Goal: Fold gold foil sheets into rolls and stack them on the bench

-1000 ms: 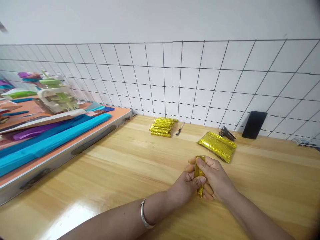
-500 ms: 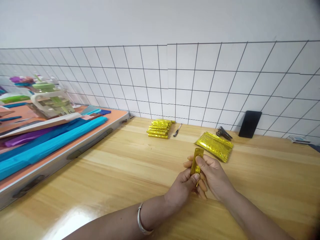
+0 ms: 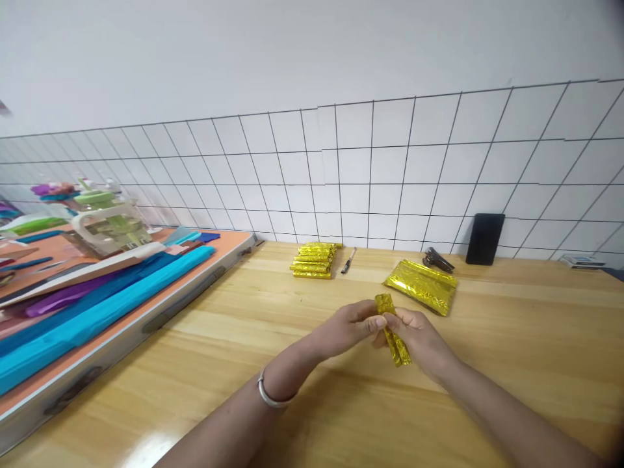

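A narrow folded strip of shiny gold foil [image 3: 396,344] is held between both hands above the wooden table. My left hand [image 3: 355,326], with a silver bangle at the wrist, pinches its upper part, thumb on top. From the other side my right hand [image 3: 409,328] grips the same strip near its middle, fingers closed; some fingertips are hidden behind the foil. A lengthwise fold line runs down the strip's lower half. Just beyond my right hand lies a flat gold foil packet [image 3: 423,286]. Farther back is a pile of folded gold foil strips [image 3: 314,261].
A pen [image 3: 348,261] lies beside the pile. A black clip [image 3: 437,260] sits behind the packet, and a black phone-like slab [image 3: 485,239] leans on the tiled wall. At left, a raised orange-topped board [image 3: 234,242] carries coloured paper rolls [image 3: 160,286] and a clear jug [image 3: 114,227].
The strip has been turned, its lower end now pointing down and right. My left hand has moved from its lower end up to its upper part. The view has tilted slightly.
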The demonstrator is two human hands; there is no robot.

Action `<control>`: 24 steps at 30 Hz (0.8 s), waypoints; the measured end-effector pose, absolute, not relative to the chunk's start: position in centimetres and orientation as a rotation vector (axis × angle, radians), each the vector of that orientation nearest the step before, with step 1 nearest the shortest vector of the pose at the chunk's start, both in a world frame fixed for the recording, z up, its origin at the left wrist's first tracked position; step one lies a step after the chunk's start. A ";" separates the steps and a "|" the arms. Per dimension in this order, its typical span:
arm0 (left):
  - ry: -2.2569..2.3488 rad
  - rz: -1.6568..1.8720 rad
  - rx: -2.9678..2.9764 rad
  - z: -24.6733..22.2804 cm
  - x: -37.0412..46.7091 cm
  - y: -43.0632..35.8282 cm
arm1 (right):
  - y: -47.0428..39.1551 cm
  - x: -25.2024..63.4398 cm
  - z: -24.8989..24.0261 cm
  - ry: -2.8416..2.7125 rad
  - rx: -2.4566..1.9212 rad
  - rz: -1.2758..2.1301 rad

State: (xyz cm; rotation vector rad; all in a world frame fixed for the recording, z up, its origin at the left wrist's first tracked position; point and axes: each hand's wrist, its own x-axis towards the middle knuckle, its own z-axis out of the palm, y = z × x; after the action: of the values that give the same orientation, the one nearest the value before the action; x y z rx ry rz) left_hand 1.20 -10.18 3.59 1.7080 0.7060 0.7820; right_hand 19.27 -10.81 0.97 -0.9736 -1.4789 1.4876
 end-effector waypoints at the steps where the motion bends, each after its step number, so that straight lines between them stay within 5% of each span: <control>1: 0.640 0.814 1.589 3.3 1.8 -10.4 | -11.0 19.0 0.8 -1.526 -0.974 1.504; 11: 0.760 1.188 0.930 1.3 3.6 -11.1 | -12.2 17.3 0.1 -1.488 -0.941 1.673; 24: 0.759 1.453 0.450 2.6 4.9 -11.2 | -12.5 16.2 -2.0 -1.701 -1.198 1.388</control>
State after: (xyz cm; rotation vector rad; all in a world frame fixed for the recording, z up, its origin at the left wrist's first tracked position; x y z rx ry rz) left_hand 4.88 -11.23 2.56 0.4502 0.7588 1.4530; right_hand 16.23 -12.49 -1.99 -1.1982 -1.7010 1.3881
